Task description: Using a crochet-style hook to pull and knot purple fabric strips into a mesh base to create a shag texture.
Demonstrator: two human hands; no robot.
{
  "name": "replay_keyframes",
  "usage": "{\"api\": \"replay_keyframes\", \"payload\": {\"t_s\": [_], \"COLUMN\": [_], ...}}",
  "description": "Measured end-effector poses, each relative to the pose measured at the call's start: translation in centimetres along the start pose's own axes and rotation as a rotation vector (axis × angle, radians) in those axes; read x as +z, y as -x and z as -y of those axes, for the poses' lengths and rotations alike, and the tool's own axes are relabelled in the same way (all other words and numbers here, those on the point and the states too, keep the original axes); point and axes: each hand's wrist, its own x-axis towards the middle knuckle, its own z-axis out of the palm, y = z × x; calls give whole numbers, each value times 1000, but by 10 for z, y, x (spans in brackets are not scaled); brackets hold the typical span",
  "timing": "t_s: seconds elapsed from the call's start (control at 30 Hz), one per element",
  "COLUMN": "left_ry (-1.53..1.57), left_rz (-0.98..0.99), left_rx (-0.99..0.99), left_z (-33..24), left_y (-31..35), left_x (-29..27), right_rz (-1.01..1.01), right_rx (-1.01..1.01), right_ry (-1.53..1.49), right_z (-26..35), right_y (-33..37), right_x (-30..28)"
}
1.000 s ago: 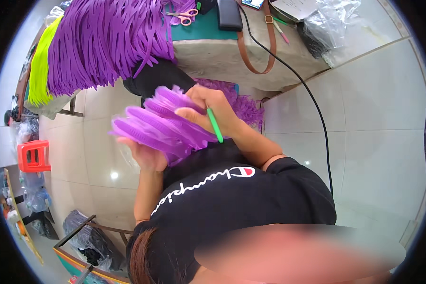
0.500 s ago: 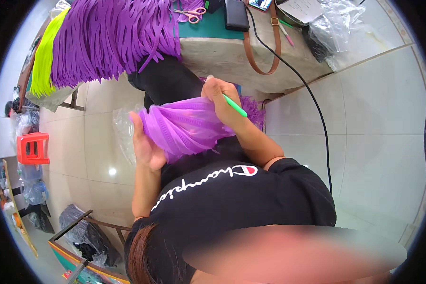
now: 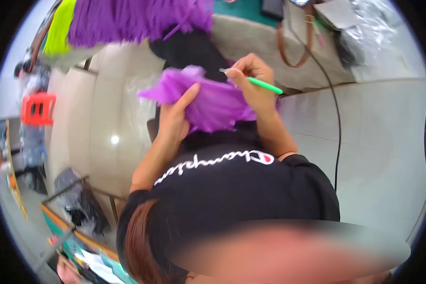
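Observation:
A bunched sheet of thin, slightly see-through purple strips (image 3: 213,104) lies across my lap. My left hand (image 3: 175,116) grips its left part, thumb on top and fingers underneath. Above the right part of the sheet, my right hand (image 3: 255,78) is closed round a slim green-handled tool (image 3: 265,85). A thin pale tip sticks out past the thumb and forefinger, pointing left; blur hides what kind of tool it is. Whether the tip touches the sheet, I cannot tell.
A cloth-covered table (image 3: 241,40) stands ahead, with many purple strips (image 3: 128,21) and yellow-green strips (image 3: 59,28) hanging over its edge. A brown strap (image 3: 281,47) and black cable (image 3: 333,99) hang at right. A red stool (image 3: 39,109) stands left.
The view has shifted and blurred. My left hand has moved in from the sheet's left end to grip further along, its thumb now on top. The green-handled tool's tip now shows clear of the fingers.

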Motion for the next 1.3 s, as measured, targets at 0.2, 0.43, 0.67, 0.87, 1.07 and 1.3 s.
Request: {"api": "replay_keyframes", "payload": {"t_s": [0.2, 0.43, 0.67, 0.87, 1.07, 1.3], "left_ry": [-11, -2, -19, -69, -86, -41], "left_rz": [25, 5, -1, 16, 128, 80], "left_rx": [136, 185, 221, 202, 7, 2], "left_z": [2, 1, 2, 4, -3, -7], "left_y": [0, 4, 2, -3, 3, 5], "left_x": [1, -2, 1, -8, -4, 3], "right_rz": [174, 98, 83, 157, -270, -77], "right_rx": [-125, -66, -54, -621, -966, -188], "right_ry": [-188, -51, -27, 420, 579, 101], "right_z": [1, 6, 2, 3, -5, -1], "right_y": [7, 10, 9, 0, -64, -127], "right_x": [13, 20, 18, 19, -16, -60]}}
